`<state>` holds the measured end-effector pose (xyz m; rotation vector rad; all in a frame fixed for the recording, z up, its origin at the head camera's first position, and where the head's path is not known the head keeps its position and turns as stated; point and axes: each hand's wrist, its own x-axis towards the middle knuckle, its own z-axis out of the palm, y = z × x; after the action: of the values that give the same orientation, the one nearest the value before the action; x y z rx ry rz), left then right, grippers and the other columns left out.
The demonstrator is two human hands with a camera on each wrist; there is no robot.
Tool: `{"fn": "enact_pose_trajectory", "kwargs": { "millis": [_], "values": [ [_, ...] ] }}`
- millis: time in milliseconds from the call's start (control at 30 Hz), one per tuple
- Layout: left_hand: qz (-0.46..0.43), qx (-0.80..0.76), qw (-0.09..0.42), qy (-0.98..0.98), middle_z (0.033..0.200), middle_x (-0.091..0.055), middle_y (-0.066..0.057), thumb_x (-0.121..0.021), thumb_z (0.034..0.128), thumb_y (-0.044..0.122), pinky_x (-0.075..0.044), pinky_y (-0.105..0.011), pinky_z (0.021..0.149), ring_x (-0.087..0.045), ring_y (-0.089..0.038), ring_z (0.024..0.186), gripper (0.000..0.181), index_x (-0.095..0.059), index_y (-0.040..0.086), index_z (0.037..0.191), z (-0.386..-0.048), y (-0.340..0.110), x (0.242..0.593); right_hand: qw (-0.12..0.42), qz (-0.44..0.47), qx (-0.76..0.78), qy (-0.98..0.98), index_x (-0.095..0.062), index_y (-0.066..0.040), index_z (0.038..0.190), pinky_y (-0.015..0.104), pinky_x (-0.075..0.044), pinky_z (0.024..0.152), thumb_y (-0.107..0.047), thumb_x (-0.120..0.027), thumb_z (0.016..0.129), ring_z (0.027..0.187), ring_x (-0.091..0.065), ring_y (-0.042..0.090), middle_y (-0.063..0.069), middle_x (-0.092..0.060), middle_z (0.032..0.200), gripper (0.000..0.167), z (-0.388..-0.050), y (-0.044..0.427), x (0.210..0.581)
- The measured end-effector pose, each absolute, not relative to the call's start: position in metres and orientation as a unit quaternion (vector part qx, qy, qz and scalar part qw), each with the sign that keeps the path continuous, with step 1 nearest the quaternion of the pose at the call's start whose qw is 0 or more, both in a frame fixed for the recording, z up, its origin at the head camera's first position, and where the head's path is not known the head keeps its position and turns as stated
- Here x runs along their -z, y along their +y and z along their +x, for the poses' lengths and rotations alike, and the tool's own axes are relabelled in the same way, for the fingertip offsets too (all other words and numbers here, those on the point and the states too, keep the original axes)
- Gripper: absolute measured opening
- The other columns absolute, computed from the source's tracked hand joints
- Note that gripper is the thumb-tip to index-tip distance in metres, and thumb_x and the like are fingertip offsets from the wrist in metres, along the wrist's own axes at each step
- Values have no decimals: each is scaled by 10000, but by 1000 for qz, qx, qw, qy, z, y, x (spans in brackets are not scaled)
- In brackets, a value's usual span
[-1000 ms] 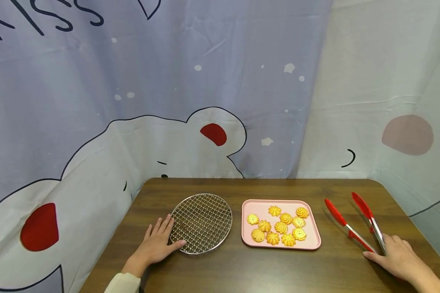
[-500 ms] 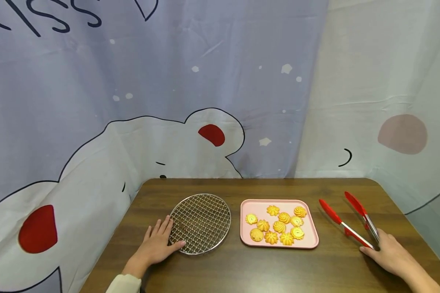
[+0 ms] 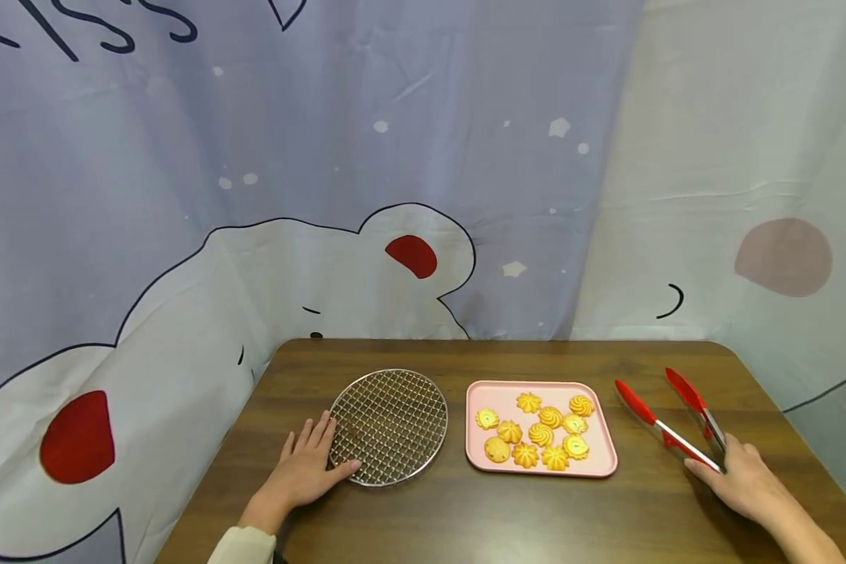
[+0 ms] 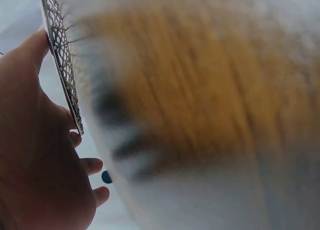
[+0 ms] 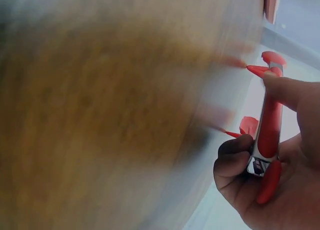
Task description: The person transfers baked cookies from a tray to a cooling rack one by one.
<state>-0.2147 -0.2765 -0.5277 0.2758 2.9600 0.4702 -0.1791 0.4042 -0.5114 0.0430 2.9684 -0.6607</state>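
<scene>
My left hand (image 3: pixel 299 474) rests at the near left rim of a round wire mesh rack (image 3: pixel 389 427), fingers spread and straight, thumb touching the front rim. The left wrist view shows the same mesh rack (image 4: pixel 62 65) edge-on beside the fingers. On the right, my right hand (image 3: pixel 743 482) grips the handle end of metal tongs (image 3: pixel 684 445) with red tips, their arms spread apart. Seen from the right wrist, fingers and thumb wrap the red-and-silver tongs (image 5: pixel 269 127). Between the hands lies a pink tray (image 3: pixel 475 392) holding several yellow cookies (image 3: pixel 541 434).
A brown wooden table (image 3: pixel 451 517) bears everything. Behind it hangs a printed curtain (image 3: pixel 515 180) with a cartoon bear pattern. The tray sits a little to the right of the rack, with a narrow gap between them.
My right hand has shifted slightly to the left, carrying the tongs closer to the pink tray. The left hand, rack and cookies stay where they were; the head view sways a little.
</scene>
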Motion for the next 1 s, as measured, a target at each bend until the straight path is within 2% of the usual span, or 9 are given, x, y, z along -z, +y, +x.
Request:
{"fn": "enact_pose_trajectory", "kwargs": {
  "millis": [100,200,300,467,633,800,1000],
  "values": [
    [90,-156,70,981,1692,-105,-169,-491,934,731,-30,-699,1176,-82,-469,1533,1029,-195,14,1610,-215,-276,527,42,21,215,976,-266,305,1300,583,-502,672,-531,-534,1020,875,-594,515,445,-460,1026,921,-180,404,511],
    [89,-156,68,981,1692,-103,-171,-492,935,728,-30,-698,1176,-79,-471,1532,1029,-195,11,1609,-216,-276,525,27,22,212,977,-287,301,1291,579,-499,653,-541,-526,1020,852,-596,504,440,-464,1015,917,-182,403,512],
    [89,-155,67,982,1690,-111,-178,-494,935,725,-29,-698,1176,-80,-473,1531,1027,-203,5,1606,-215,-276,524,15,20,204,979,-311,302,1280,604,-493,661,-540,-534,1017,865,-590,551,452,-465,1016,910,-183,402,511],
    [86,-149,71,983,1688,-112,-182,-480,933,739,-31,-700,1175,-81,-476,1530,1034,-203,4,1606,-214,-277,523,19,30,186,982,-284,269,1374,664,-473,672,-611,-501,1002,940,-539,666,472,-432,1147,980,-183,400,505],
    [87,-147,65,983,1688,-118,-181,-474,929,747,-32,-693,1179,-85,-470,1532,1040,-206,3,1605,-215,-276,524,27,44,177,983,-263,215,1437,690,-462,654,-660,-463,992,972,-508,697,436,-395,1242,1002,-178,400,498],
    [90,-149,68,983,1687,-110,-186,-476,930,745,-30,-693,1179,-77,-471,1532,1045,-199,-4,1604,-214,-275,522,24,44,172,984,-267,136,1494,646,-461,612,-671,-445,992,956,-528,674,384,-428,1258,967,-177,401,496],
    [88,-154,76,981,1691,-97,-178,-471,926,754,-26,-691,1179,-71,-468,1534,1051,-187,7,1609,-215,-275,525,1,34,171,985,-271,74,1535,549,-459,556,-656,-470,991,871,-600,526,290,-495,1241,932,-176,394,489]
  ]
}}
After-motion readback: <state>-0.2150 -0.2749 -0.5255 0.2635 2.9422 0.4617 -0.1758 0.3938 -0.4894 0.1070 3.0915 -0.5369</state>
